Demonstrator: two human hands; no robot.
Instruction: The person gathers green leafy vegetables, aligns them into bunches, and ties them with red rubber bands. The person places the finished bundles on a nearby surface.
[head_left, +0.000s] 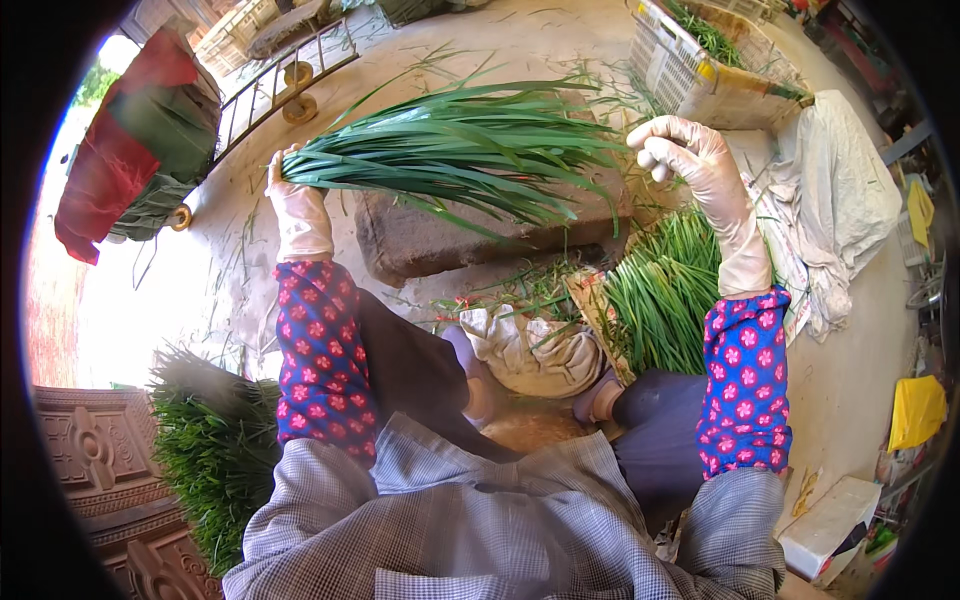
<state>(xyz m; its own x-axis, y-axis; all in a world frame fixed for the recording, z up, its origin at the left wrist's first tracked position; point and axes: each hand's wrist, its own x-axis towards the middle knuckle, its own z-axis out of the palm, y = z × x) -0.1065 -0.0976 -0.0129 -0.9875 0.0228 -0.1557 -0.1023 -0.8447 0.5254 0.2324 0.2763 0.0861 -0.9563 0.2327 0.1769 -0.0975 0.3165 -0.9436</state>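
Note:
My left hand (298, 202), in a pale thin glove, grips one end of a bunch of long flat green leaves (450, 146), which look like garlic chives. The bunch fans out to the right above a low block covered in brown cloth (442, 244). My right hand (686, 154), gloved too, is raised just right of the leaf tips with its fingers bent; nothing shows in it. Below my right hand a pile of similar leaves with paler stalks (660, 300) lies beside my leg. A crumpled cream cloth bag (532, 352) rests between my feet.
A large heap of green leaves (217, 457) stands at my left side. At the upper right is a plastic crate (682, 71) with greens, near white sacks (844, 195). A metal-framed cart (281, 86) stands at the upper left. Loose leaves litter the floor.

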